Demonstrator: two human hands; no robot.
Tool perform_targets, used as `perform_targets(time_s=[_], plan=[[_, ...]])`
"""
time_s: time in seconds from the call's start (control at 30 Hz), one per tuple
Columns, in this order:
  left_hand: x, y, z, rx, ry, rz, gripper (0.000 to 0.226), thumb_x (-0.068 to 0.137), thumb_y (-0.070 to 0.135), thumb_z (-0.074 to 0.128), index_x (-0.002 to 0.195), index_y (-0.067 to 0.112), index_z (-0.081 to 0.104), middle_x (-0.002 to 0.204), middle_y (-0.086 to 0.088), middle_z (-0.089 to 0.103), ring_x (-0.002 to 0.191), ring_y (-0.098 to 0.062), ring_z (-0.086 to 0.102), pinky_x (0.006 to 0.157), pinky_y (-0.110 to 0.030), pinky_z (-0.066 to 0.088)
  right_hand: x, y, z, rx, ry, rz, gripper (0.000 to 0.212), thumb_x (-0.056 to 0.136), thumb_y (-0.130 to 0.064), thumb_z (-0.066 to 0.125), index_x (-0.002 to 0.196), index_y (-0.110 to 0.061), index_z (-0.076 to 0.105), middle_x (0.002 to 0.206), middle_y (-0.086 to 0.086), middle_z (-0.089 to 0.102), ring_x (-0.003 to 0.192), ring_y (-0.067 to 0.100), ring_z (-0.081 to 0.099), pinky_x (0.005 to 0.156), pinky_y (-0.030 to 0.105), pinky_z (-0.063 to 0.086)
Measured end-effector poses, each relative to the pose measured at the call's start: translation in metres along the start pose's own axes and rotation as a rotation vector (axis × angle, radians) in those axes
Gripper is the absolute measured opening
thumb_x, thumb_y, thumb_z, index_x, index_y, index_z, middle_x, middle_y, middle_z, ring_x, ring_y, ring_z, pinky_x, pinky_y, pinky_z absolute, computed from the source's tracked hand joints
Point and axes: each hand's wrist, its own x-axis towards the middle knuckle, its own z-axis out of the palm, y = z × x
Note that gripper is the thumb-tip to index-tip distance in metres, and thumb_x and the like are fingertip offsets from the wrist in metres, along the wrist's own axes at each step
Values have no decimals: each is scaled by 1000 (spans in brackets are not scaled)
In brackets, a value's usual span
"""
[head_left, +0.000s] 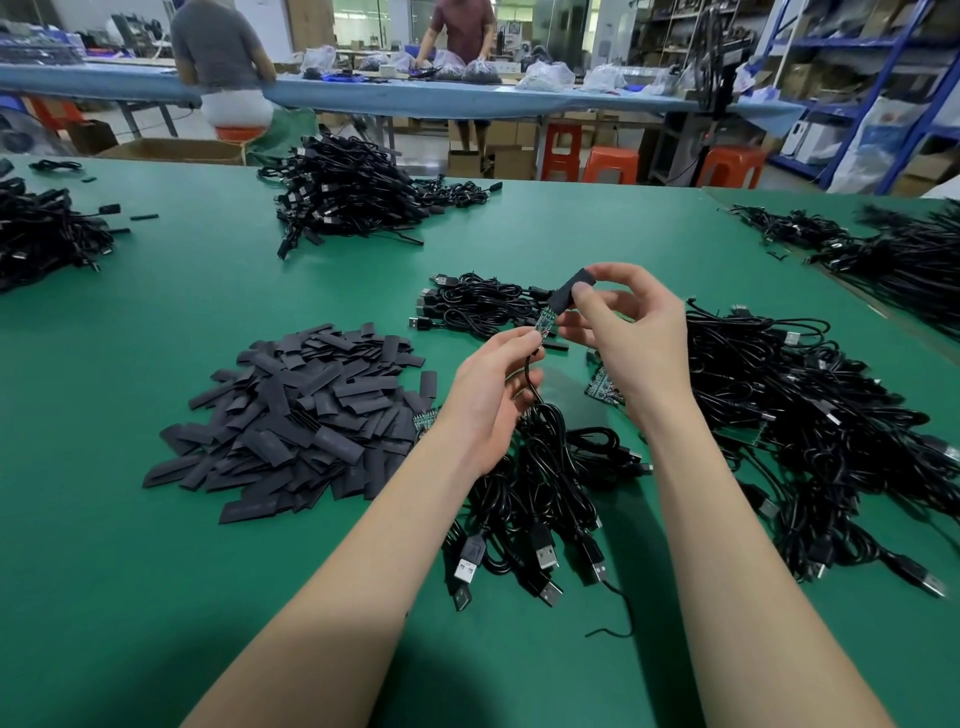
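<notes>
Sliding a black sleeve over a small circuit board, the right hand pinches the sleeve while the left hand pinches the board's cable end above the bench. The sleeve covers only the board's tip; most remains bare.

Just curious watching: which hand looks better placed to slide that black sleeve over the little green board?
Probably the right hand: it pinches the black sleeve, whose end meets the green board that the left hand holds.

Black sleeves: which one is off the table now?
The sleeve pinched in the right hand, its lower end at the green board that the left hand pinches. The rest lie on the table, mostly in the pile.
</notes>
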Motion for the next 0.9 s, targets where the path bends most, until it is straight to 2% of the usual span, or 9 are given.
perform_targets(time_s=[0.17, 0.33, 0.53, 0.67, 0.8, 0.9], plan=[[0, -1, 0, 16, -11, 10, 4, 95, 17, 64, 96, 20, 66, 71, 9, 65, 58, -6, 53, 61, -22, 37, -3, -3, -1, -75, -49, -25, 14, 94, -7, 68, 107, -10, 69, 80, 10, 74, 68, 20, 74, 67, 30, 62], [0, -1, 0, 46, -18, 17, 5, 95, 17, 64, 98, 18, 67, 75, 7, 65, 61, -7, 52, 61, -22, 36, -1, -6, -5, -131, -116, -44, 18, 93, -5, 69, 109, -10, 72, 74, 2, 73, 70, 15, 73, 69, 30, 63], [-2, -1, 1, 33, -24, 34, 5, 95, 15, 64, 100, 15, 67, 76, 8, 65, 60, -4, 51, 54, -16, 36, -4, 1, -5, -51, -136, 26, 19, 92, -2, 69, 111, -5, 70, 72, 5, 74, 73, 14, 73, 71, 30, 62], [-3, 0, 1, -9, 7, 49, 7, 94, 11, 65, 91, 16, 61, 73, 6, 68, 58, -3, 52, 50, -13, 37, -5, 6, -6, -50, -168, 75, 14, 91, -8, 73, 104, -15, 71, 69, 0, 73, 70, 10, 71, 66, 24, 59], [-4, 2, 2, -19, -53, 40, 11, 95, 14, 65, 90, 18, 56, 74, 7, 69, 60, -4, 53, 51, -14, 37, -2, 4, -13, 57, -215, 205, 15, 92, -18, 74, 107, -17, 70, 82, -1, 76, 73, 13, 71, 64, 22, 55], [-6, 4, 3, 22, -109, 36, 8, 96, 17, 64, 92, 20, 58, 76, 8, 70, 63, -6, 55, 54, -16, 37, -1, 5, -19, 218, -321, 296, 20, 93, -21, 71, 112, -16, 72, 98, 0, 76, 77, 13, 69, 66, 20, 53]])
